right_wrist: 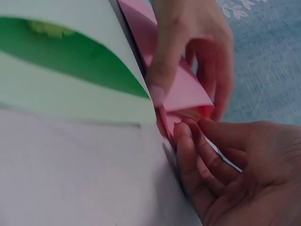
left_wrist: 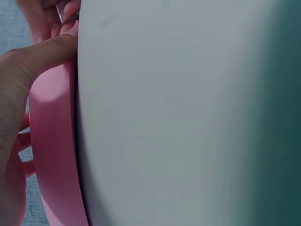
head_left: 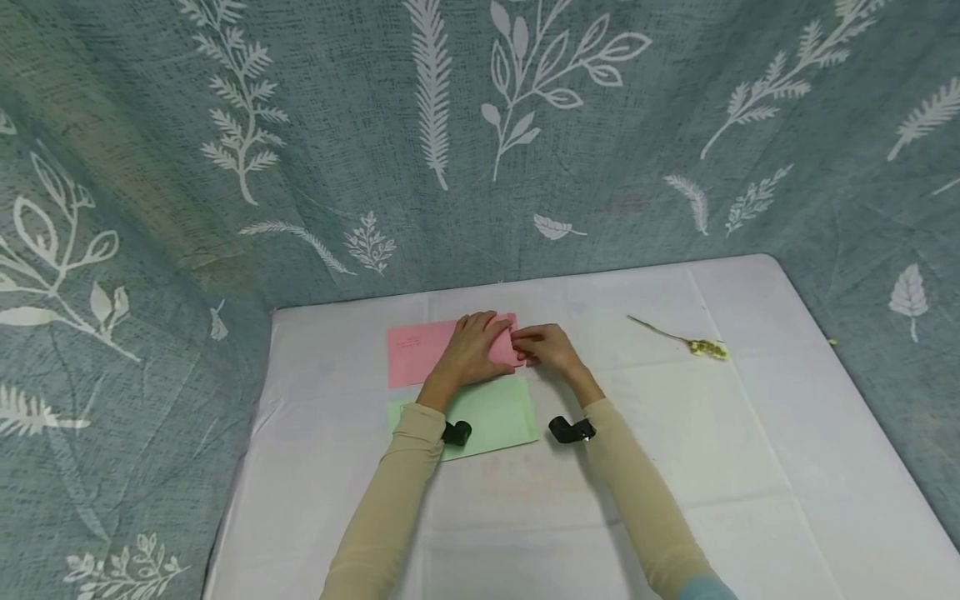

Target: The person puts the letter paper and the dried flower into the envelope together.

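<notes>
A pink envelope (head_left: 414,357) with small print lies near the table's back edge. My left hand (head_left: 468,350) grips its right part, thumb on the near edge and fingers at the far edge, and in the right wrist view the envelope's end (right_wrist: 188,96) gapes. At that end my right hand (head_left: 553,348) pinches the pink paper with its fingertips; whether anything else is between them is hidden. Nearer to me lies a light green envelope (head_left: 498,417), partly under the left forearm. Its mouth bulges in the right wrist view, with something yellow (right_wrist: 49,29) inside.
A dried flower sprig (head_left: 707,347) with a thin stem and yellow head lies on the white tablecloth (head_left: 750,467) to the right. Patterned blue-green curtains (head_left: 337,150) hang behind the table and at its sides. A black camera (head_left: 572,430) sits on each wrist.
</notes>
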